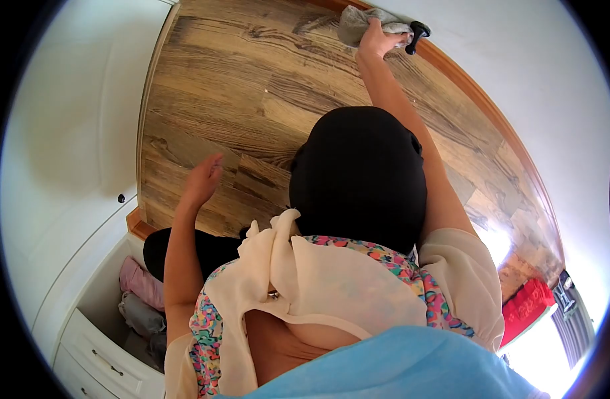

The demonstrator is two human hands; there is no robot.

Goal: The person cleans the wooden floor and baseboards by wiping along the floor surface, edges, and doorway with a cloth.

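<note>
My right hand [379,41] is closed on a grey cloth [359,25] at the top of the view, by the foot of the white wall. A small black fitting [417,37] stands just right of the cloth, close to the wooden skirting. My left hand [206,178] hangs over the wood floor [218,86] at the left, its fingers curled together with nothing visible in them. Between my arms is my bent knee in black fabric [358,176].
White cabinet panels [72,120] line the left side. Below them an open drawer [112,372] stands near folded pink cloth [142,282] and grey bags [142,314]. A red item [527,309] lies at the lower right. The white wall [517,66] curves along the right.
</note>
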